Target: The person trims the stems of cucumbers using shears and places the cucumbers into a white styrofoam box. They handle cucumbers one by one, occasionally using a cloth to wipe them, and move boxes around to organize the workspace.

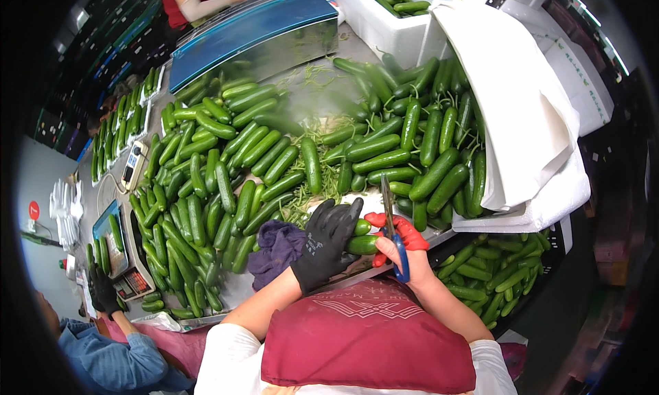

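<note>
My left hand [327,240], in a black work glove, is wrapped over two green cucumbers [362,244] near the table's front edge. Their ends stick out towards my right hand [414,256], whose fingers are partly covered in red, with the thumb bare. In that hand I hold scissors [399,258] with blue handles, blades pointing away from me. My right thumb touches the end of the nearer cucumber. A purple cloth [275,251] lies beside my left hand. Beyond my hands, loose cucumbers [373,147] with stems lie on the right, and a large pile [193,215] is at left.
A tipped white foam box [561,189] with a white liner spills cucumbers from the right. Below it stands a black crate of cucumbers [489,276]. A scale [134,284], a power strip [135,163] and a co-worker's gloved hand [103,289] are at left.
</note>
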{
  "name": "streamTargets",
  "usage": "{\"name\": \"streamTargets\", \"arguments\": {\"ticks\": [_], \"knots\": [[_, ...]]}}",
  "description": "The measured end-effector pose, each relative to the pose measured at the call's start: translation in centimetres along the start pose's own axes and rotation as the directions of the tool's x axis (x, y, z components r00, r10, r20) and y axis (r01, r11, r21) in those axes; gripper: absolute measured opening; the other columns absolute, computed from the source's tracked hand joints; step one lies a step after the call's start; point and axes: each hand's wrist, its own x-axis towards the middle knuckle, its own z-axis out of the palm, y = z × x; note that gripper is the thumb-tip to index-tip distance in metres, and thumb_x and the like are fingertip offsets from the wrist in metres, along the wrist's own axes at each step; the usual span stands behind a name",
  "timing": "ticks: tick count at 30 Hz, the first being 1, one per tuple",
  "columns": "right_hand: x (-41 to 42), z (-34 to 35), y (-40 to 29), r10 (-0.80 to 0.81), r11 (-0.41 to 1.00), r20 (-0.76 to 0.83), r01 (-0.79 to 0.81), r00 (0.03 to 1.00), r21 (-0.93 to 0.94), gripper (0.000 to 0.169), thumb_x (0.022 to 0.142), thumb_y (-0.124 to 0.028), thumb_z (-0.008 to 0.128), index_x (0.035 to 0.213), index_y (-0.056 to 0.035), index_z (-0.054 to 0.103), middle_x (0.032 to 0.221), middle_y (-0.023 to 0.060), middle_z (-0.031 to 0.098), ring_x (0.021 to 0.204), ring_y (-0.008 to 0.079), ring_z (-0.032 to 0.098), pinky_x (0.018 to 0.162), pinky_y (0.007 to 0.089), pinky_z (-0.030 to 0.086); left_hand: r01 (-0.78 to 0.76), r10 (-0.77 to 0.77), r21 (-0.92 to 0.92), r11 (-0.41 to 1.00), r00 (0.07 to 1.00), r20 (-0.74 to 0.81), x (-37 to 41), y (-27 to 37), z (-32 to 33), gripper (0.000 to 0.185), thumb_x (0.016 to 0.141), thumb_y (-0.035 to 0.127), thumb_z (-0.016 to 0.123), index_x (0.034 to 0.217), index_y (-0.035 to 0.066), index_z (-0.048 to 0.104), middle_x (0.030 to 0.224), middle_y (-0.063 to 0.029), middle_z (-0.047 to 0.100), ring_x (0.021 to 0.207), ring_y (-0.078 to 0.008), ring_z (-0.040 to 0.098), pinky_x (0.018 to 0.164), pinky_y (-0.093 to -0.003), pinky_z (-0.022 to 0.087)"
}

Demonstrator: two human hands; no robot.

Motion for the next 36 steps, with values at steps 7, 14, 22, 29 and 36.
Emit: {"name": "streamTargets", "arguments": {"ticks": [7, 14, 22, 29, 36], "knots": [[0.7, 0.1, 2.7, -0.114, 0.975, -0.044, 0.103, 0.992, -0.199, 0.039, 0.086, -0.005, 0.061, 0.123, -0.0007, 0.050, 0.103, 0.0112, 0.064, 0.078, 0.0106, 0.060, 0.067, 0.0236, 0.051, -0.084, -0.527, -0.734, -0.674, 0.751, 0.398, -1.0, -0.1, -0.3, 0.074, 0.077, 0.018, 0.067, 0.140, 0.006, 0.030, 0.126, -0.0131, 0.050, 0.124, -0.0312, 0.044, 0.110, -0.0529, 0.028], [0.1, -1.5, 5.1, -0.597, 0.266, 0.205, 0.434, 0.775, -0.861, 0.060, 0.062, -0.001, 0.071, 0.120, -0.0136, 0.059, 0.080, 0.0069, 0.060, 0.072, 0.0236, 0.057, 0.067, 0.0327, 0.047, -0.382, -0.558, -0.426, -0.820, 0.695, 0.452, -0.3, -0.1, -2.3, 0.056, 0.079, 0.025, 0.063, 0.124, -0.002, 0.046, 0.118, -0.0143, 0.057, 0.122, -0.0330, 0.045, 0.114, -0.0518, 0.023], [0.7, -1.5, 5.7, -0.631, 0.194, 0.269, 0.484, 0.727, -0.853, 0.064, 0.060, -0.002, 0.067, 0.122, -0.0117, 0.058, 0.075, 0.0027, 0.060, 0.066, 0.0225, 0.055, 0.062, 0.0340, 0.044, -0.341, -0.477, -0.339, -0.877, 0.705, 0.525, 0.2, 0.5, -0.7, 0.062, 0.081, 0.035, 0.064, 0.118, -0.011, 0.045, 0.121, -0.0183, 0.053, 0.121, -0.0337, 0.046, 0.113, -0.0491, 0.027], [0.2, -2.3, 6.4, -0.609, 0.239, 0.247, 0.472, 0.753, -0.849, 0.061, 0.058, 0.000, 0.064, 0.119, -0.0104, 0.060, 0.081, 0.0022, 0.063, 0.063, 0.0214, 0.054, 0.060, 0.0327, 0.045, -0.395, -0.484, -0.287, -0.873, 0.629, 0.608, -0.1, 0.4, 0.7, 0.057, 0.083, 0.034, 0.062, 0.116, -0.010, 0.046, 0.119, -0.0206, 0.052, 0.119, -0.0358, 0.047, 0.111, -0.0523, 0.029], [-0.2, -1.0, 5.7, -0.580, 0.229, 0.260, 0.461, 0.772, -0.857, 0.058, 0.060, 0.000, 0.064, 0.117, -0.0098, 0.060, 0.082, 0.0008, 0.063, 0.065, 0.0197, 0.056, 0.059, 0.0316, 0.046, -0.415, -0.524, -0.320, -0.851, 0.641, 0.561, -0.1, 0.3, 1.2, 0.058, 0.083, 0.033, 0.062, 0.120, -0.008, 0.042, 0.118, -0.0201, 0.052, 0.119, -0.0355, 0.047, 0.109, -0.0542, 0.031]]}}
